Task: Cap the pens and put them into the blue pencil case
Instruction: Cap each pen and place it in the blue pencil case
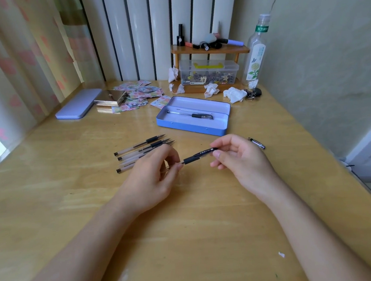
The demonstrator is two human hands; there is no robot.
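Cap going on, both hands pinching!
Your left hand [148, 178] and right hand [239, 158] clamp the black-gripped gel pen [198, 156]; push straight, then drop it in the open blue tin pencil case [192, 127].

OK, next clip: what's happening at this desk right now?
A person holds one black pen between both hands above the wooden desk, the left hand at one end and the right hand at the cap end, apparently capping it. The open blue pencil case already has one pen inside. Several uncapped pens lie beside the left hand, and a loose cap lies by the right.
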